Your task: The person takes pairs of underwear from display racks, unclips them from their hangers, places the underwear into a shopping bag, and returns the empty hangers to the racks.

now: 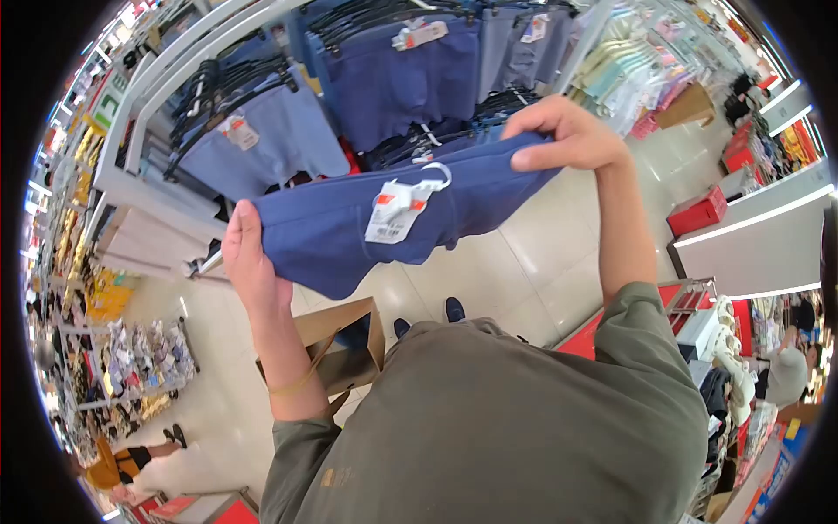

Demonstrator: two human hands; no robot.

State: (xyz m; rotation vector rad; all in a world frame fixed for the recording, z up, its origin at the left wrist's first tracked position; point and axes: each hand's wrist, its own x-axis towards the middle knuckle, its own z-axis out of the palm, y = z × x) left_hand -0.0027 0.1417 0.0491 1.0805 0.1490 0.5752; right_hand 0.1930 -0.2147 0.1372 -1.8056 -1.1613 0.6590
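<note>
A pair of dark blue shorts [319, 223] is stretched by the waistband between my two hands in front of the clothes rack. A white price tag [394, 214] with orange marks hangs from the front on a white loop. My left hand [251, 249] is closed on the left end, thumb on top. At the other end my right hand [567, 135] pinches the waistband, slightly higher than the left. A brown paper bag [371, 336] hangs by its handle from my left forearm, with something dark blue inside.
Blue garments [401, 70] on black hangers fill the metal rack [135, 148] ahead. Pastel clothes [624, 70] hang further right. A red box [698, 211] and a white counter [759, 249] stand at the right. Another person [122, 461] is at the lower left.
</note>
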